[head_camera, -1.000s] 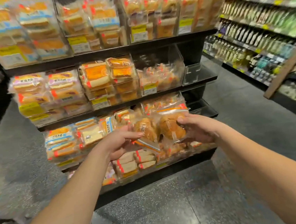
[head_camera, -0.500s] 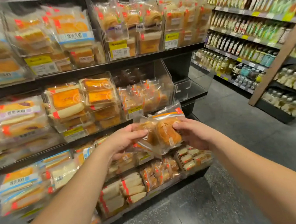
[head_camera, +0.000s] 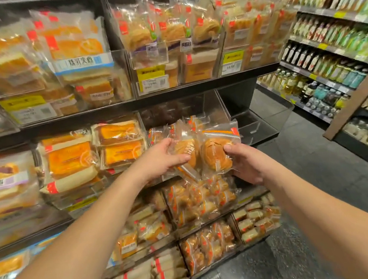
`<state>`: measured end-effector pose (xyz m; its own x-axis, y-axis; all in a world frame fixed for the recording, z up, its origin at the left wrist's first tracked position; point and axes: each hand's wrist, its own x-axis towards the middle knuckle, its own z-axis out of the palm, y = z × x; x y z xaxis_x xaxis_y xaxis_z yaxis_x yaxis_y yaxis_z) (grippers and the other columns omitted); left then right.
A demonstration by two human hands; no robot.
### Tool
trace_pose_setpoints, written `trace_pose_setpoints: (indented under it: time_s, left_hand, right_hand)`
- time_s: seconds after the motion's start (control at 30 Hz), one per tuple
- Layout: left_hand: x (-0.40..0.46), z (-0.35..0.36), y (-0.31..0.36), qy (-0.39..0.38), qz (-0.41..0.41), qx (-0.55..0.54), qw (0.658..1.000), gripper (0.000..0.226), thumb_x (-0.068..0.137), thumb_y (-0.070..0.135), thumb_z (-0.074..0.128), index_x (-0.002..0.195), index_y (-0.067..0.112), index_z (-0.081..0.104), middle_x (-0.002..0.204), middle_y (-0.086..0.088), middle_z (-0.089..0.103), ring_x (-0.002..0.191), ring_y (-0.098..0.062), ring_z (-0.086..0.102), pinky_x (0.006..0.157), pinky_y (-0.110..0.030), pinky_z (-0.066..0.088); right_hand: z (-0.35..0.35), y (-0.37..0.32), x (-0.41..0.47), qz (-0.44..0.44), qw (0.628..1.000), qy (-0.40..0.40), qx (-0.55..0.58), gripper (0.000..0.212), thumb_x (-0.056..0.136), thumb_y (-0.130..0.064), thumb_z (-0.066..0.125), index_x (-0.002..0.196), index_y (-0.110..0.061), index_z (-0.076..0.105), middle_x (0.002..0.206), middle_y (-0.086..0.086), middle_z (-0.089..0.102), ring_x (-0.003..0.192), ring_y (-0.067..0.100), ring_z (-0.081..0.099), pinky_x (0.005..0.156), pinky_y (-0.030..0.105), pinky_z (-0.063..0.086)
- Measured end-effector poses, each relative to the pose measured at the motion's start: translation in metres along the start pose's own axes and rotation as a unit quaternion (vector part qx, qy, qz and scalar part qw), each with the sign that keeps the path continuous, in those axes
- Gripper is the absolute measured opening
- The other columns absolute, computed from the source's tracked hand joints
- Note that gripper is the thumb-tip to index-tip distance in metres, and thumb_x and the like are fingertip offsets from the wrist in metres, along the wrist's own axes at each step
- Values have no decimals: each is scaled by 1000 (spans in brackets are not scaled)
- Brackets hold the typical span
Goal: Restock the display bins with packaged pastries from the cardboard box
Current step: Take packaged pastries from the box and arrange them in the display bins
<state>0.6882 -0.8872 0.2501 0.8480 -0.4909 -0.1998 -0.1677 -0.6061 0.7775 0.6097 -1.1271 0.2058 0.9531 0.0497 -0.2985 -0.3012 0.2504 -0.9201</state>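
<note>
A: What do the hands hold?

B: Two packaged pastries. The left hand (head_camera: 160,160) grips the left pastry pack (head_camera: 185,149), with the thumb on its front and the fingers behind. The right hand (head_camera: 246,162) grips the right pastry pack (head_camera: 217,153) at its lower right side. The two packs touch each other, side by side.

A: Where are they, compared to the shelves?

B: They are in the air in front of the middle-shelf bin (head_camera: 187,116), which is a clear bin with a few similar packs inside. From the packs, this bin is at about 12 o'clock, just behind them.

A: And around it?

B: At 9 o'clock there are orange sandwich cake packs (head_camera: 71,160). At 6 o'clock, below the hands, is a lower bin of small pastries (head_camera: 198,201). At 3 o'clock is an empty clear bin (head_camera: 258,122), and farther at 2 o'clock an aisle shelf with bottles (head_camera: 329,60). The cardboard box I cannot see.
</note>
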Motion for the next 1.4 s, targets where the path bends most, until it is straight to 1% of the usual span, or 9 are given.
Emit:
trace_pose_setpoints:
  time_s: [0.1, 0.2, 0.27, 0.37, 0.47, 0.53, 0.73, 1.1, 1.4]
  left_hand:
    - [28, -16, 6, 41, -1, 80, 996, 71, 83, 45, 75, 142, 22, 44, 137, 2, 56, 104, -11, 55, 83, -25, 43]
    - [58, -34, 13, 69, -10, 193, 979, 66, 82, 44, 77, 137, 25, 47, 134, -1, 58, 108, -18, 58, 80, -27, 41]
    - [78, -43, 19, 71, -6, 255, 964, 62, 82, 42, 77, 135, 26, 49, 129, -3, 61, 112, -23, 58, 81, -30, 43]
    - [107, -45, 24, 71, -12, 358, 931, 59, 83, 42, 75, 134, 27, 50, 125, -2, 62, 110, -24, 59, 84, -35, 49]
    - [138, -40, 20, 84, -16, 423, 902, 53, 83, 42, 72, 130, 26, 52, 120, 0, 56, 107, -24, 60, 74, -34, 47]
    - [156, -36, 11, 92, -27, 449, 889, 51, 85, 42, 71, 128, 24, 52, 117, -1, 53, 107, -26, 60, 70, -35, 44]
    - [187, -21, -16, 142, -41, 534, 833, 35, 91, 35, 65, 121, 19, 55, 119, -5, 58, 113, -28, 57, 85, -41, 45]
    - [199, 0, -41, 201, -67, 535, 818, 41, 88, 7, 64, 127, 14, 52, 116, -7, 63, 104, -26, 60, 87, -38, 45]
    - [194, 15, -46, 220, -103, 554, 796, 54, 91, 3, 52, 143, 5, 37, 134, -14, 53, 122, -30, 50, 110, -38, 35]
  right_hand:
    - [-21, -29, 29, -8, 997, -32, -66, 52, 90, -28, 69, 137, -14, 53, 128, 10, 67, 121, 29, 62, 102, 45, 48]
    - [-41, -66, 58, -43, 970, -11, -238, 44, 84, -31, 74, 125, -22, 62, 116, 1, 73, 111, 21, 68, 102, 44, 50]
    - [-50, -86, 81, -70, 914, 47, -397, 45, 82, -31, 79, 123, -29, 60, 109, -7, 72, 102, 13, 68, 97, 35, 52]
    - [-55, -102, 120, -128, 780, 80, -607, 61, 81, -37, 81, 133, -32, 51, 104, -13, 62, 96, 10, 61, 84, 28, 49]
    - [-59, -98, 160, -167, 708, 47, -684, 55, 84, -39, 77, 131, -29, 52, 99, -15, 57, 92, 12, 59, 74, 27, 44]
    - [-59, -91, 184, -197, 686, 32, -700, 51, 86, -38, 75, 131, -27, 54, 110, -9, 63, 101, 16, 62, 75, 28, 45]
    - [-60, -69, 231, -256, 630, 9, -733, 52, 92, -34, 68, 140, -25, 50, 136, -3, 54, 126, 19, 49, 90, 33, 48]
    - [-52, -35, 264, -289, 638, 19, -714, 43, 95, -28, 65, 136, -23, 53, 133, 1, 50, 125, 23, 45, 88, 36, 52]
    - [-38, -28, 269, -288, 656, 8, -697, 45, 97, -28, 63, 140, -22, 50, 139, 0, 50, 131, 22, 43, 96, 35, 50]
